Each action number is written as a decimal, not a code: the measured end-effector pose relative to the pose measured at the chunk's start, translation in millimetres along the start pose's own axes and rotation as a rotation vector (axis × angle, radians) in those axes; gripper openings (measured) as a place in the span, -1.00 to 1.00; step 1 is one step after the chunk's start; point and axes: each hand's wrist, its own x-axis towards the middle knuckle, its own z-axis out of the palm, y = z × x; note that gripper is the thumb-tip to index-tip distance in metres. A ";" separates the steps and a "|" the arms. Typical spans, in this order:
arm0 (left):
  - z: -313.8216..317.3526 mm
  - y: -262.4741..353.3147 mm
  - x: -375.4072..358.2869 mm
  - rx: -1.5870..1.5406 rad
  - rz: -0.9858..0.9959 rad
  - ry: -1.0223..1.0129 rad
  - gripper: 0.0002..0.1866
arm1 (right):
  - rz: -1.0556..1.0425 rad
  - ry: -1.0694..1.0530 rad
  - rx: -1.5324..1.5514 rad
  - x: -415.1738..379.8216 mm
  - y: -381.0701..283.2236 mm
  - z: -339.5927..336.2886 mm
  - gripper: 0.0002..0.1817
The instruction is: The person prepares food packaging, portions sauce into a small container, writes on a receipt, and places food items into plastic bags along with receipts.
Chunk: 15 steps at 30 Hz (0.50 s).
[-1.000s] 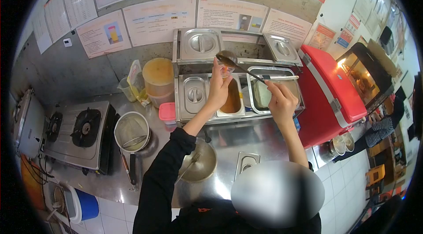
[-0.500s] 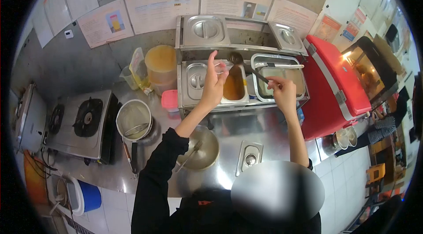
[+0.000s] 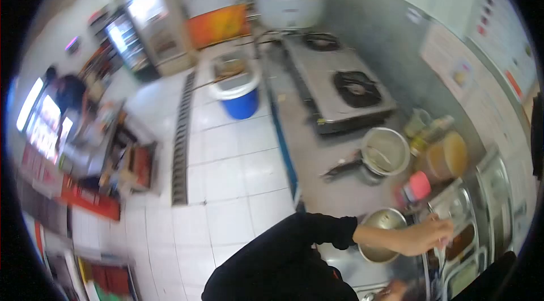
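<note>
My left hand [image 3: 433, 236] reaches out at the lower right, over the food containers. Its fingers are pinched together near a pale, narrow thing [image 3: 441, 257], too blurred to name. Beneath it, a steel pan of brown liquid [image 3: 463, 238] is partly visible. My left forearm passes across a metal mixing bowl [image 3: 375, 217]. At the bottom edge my right hand [image 3: 394, 291] is cut off and smeared, so its fingers cannot be read. Alongside the pan is a steel tray [image 3: 466, 278] with pale contents.
A handled pot [image 3: 391, 138] stands by a two-burner stove [image 3: 340, 83]. Nearby are a pink-lidded container [image 3: 418, 186] and a tub of yellowish liquid [image 3: 447, 156]. A large cooker [image 3: 290, 9] is at the back. A blue bucket [image 3: 241, 102] sits on the tiled floor, and another person [image 3: 71, 94] is far left.
My view has swung sharply left, bringing the floor and far room into sight. The ladle and small clear cup seen earlier can no longer be made out. Both hands now appear at the lower right.
</note>
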 end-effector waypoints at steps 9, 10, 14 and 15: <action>-27.9 39.1 -57.7 -0.217 -0.199 0.048 -0.77 | -0.781 -0.315 0.517 6.6 41.6 142.6 -0.83; -21.9 42.0 -62.1 -0.200 -0.203 0.072 -0.77 | -0.877 -0.328 0.415 -1.1 108.5 229.1 -0.82; -12.5 59.7 -81.5 0.033 -0.104 0.183 -0.74 | -0.798 -0.114 0.017 25.0 40.8 126.6 -0.75; -12.4 63.6 -86.1 -0.022 -0.178 0.131 -0.76 | -0.814 -0.112 0.017 25.7 45.3 128.4 -0.75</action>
